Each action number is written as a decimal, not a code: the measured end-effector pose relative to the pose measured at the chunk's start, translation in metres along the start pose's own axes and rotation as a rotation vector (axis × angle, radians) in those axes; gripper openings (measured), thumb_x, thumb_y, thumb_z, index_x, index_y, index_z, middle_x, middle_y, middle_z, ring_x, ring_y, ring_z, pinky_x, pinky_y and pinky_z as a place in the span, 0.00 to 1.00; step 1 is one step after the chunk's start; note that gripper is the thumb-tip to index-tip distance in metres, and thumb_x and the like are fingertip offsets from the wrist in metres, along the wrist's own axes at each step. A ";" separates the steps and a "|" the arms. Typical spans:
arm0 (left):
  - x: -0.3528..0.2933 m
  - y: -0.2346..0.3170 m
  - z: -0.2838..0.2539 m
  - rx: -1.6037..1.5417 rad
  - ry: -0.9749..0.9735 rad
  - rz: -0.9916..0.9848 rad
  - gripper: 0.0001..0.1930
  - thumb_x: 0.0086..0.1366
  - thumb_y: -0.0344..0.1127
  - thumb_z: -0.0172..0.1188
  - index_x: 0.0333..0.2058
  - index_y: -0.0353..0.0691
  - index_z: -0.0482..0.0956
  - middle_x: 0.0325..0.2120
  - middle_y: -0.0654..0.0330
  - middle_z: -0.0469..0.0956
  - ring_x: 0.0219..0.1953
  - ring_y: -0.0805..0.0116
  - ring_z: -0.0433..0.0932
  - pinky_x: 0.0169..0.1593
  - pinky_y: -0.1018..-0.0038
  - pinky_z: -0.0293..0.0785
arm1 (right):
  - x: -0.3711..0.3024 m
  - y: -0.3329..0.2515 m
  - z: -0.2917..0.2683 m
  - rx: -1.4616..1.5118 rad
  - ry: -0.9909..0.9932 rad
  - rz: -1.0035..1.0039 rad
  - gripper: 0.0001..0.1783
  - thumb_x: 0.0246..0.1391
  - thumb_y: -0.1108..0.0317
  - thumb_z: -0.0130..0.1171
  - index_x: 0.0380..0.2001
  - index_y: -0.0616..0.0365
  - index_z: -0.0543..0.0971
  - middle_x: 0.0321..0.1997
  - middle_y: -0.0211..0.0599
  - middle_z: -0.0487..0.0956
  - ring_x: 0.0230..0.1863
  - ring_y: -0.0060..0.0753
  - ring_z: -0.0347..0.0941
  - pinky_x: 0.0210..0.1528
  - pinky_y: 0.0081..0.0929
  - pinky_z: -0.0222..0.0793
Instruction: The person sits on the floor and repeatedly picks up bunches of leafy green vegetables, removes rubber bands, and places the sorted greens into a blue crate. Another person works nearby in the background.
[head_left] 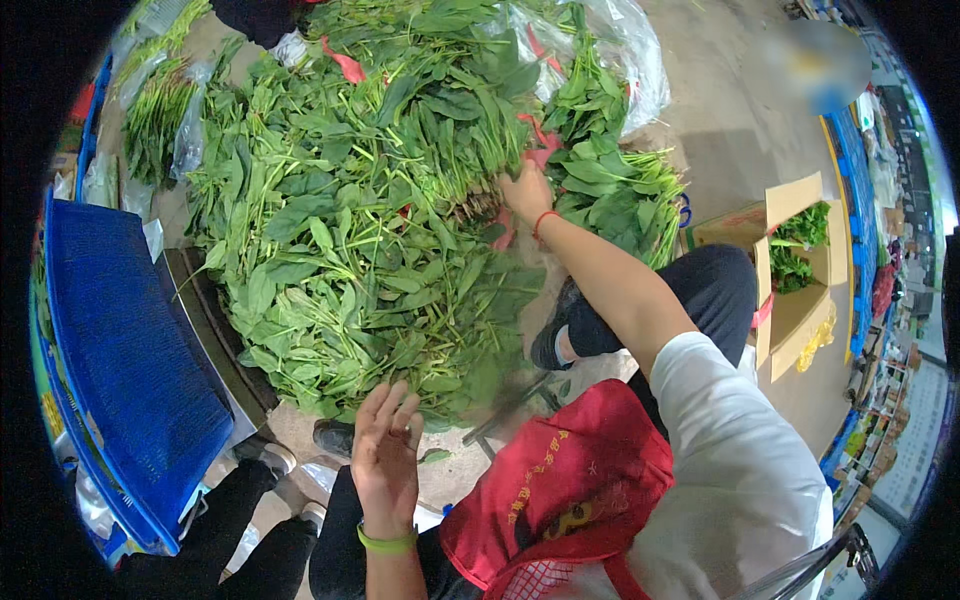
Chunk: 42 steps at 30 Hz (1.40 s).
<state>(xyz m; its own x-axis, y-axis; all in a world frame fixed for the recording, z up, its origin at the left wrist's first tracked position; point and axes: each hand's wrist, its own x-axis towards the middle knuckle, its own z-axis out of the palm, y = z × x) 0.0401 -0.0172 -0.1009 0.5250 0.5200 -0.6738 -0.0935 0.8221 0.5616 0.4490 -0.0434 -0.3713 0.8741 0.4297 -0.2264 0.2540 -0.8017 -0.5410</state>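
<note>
A broad heap of loose spinach (340, 230) with long stems and dark oval leaves covers the floor before me. My right hand (527, 192), a red cord at its wrist, reaches far into it with the fingers bent around the root ends (478, 200) of a bunch. Its fingertips are partly hidden. Pink-red strips (541, 142) lie beside that hand. Nearer to me, my left hand (388, 430) is raised at the heap's front edge, a green band on its wrist. Its fingers are apart and loosely bent, with nothing in them.
At the left stands a blue mesh panel or chair (130, 350). Another person's dark trouser legs (225, 515) are close by at lower left. On the right is an open cardboard box (795, 320) holding greens. Clear plastic (635, 65) lies behind the heap.
</note>
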 end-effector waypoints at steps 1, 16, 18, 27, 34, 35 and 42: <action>0.007 0.002 0.001 -0.010 0.028 -0.023 0.29 0.71 0.43 0.53 0.66 0.37 0.63 0.64 0.52 0.69 0.62 0.60 0.71 0.65 0.67 0.67 | 0.010 -0.007 0.014 -0.054 -0.021 0.061 0.32 0.52 0.54 0.64 0.50 0.71 0.73 0.46 0.61 0.82 0.47 0.58 0.80 0.52 0.49 0.75; 0.042 0.015 0.004 -0.167 -0.046 -0.122 0.22 0.68 0.35 0.58 0.59 0.36 0.71 0.55 0.52 0.77 0.54 0.61 0.78 0.57 0.72 0.76 | 0.192 0.110 0.025 0.117 -0.212 -0.420 0.12 0.58 0.67 0.65 0.34 0.61 0.72 0.27 0.33 0.74 0.23 0.31 0.72 0.18 0.32 0.66; 0.019 0.016 0.001 -0.170 0.060 -0.067 0.23 0.68 0.34 0.58 0.59 0.35 0.70 0.54 0.52 0.77 0.52 0.62 0.78 0.56 0.72 0.75 | 0.150 0.032 0.040 0.155 -0.431 -0.372 0.11 0.62 0.65 0.62 0.35 0.62 0.74 0.25 0.31 0.73 0.21 0.27 0.69 0.17 0.31 0.62; -0.019 0.042 0.028 0.043 -0.097 0.146 0.25 0.72 0.37 0.54 0.63 0.31 0.64 0.59 0.48 0.73 0.59 0.61 0.75 0.62 0.68 0.71 | -0.118 -0.152 -0.185 0.685 -0.351 -0.095 0.18 0.65 0.64 0.60 0.52 0.64 0.75 0.37 0.32 0.80 0.37 0.24 0.74 0.41 0.29 0.72; -0.035 0.057 0.020 -0.022 -0.531 0.385 0.36 0.73 0.55 0.54 0.68 0.34 0.60 0.65 0.44 0.67 0.69 0.54 0.64 0.71 0.55 0.58 | -0.291 -0.226 -0.237 0.669 -0.708 -0.543 0.16 0.66 0.59 0.61 0.49 0.58 0.75 0.27 0.20 0.70 0.25 0.13 0.63 0.26 0.19 0.60; -0.039 0.063 0.018 -0.109 -0.583 0.426 0.34 0.73 0.54 0.54 0.68 0.36 0.62 0.64 0.45 0.68 0.68 0.54 0.65 0.71 0.56 0.59 | -0.305 -0.230 -0.234 0.637 -0.776 -0.567 0.19 0.66 0.60 0.61 0.51 0.62 0.75 0.33 0.26 0.75 0.31 0.17 0.67 0.33 0.23 0.65; -0.089 0.087 -0.006 -0.529 -0.284 0.501 0.16 0.74 0.39 0.57 0.54 0.39 0.74 0.49 0.56 0.80 0.55 0.60 0.77 0.63 0.60 0.73 | -0.370 -0.250 -0.193 0.591 -0.623 -0.644 0.15 0.70 0.59 0.51 0.42 0.63 0.76 0.26 0.36 0.80 0.27 0.30 0.76 0.31 0.32 0.71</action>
<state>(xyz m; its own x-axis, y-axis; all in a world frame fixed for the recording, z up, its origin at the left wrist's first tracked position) -0.0200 0.0091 0.0054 0.5034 0.8377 -0.2118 -0.7299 0.5435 0.4146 0.1418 -0.0825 0.0038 0.2397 0.9699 -0.0419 0.2048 -0.0927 -0.9744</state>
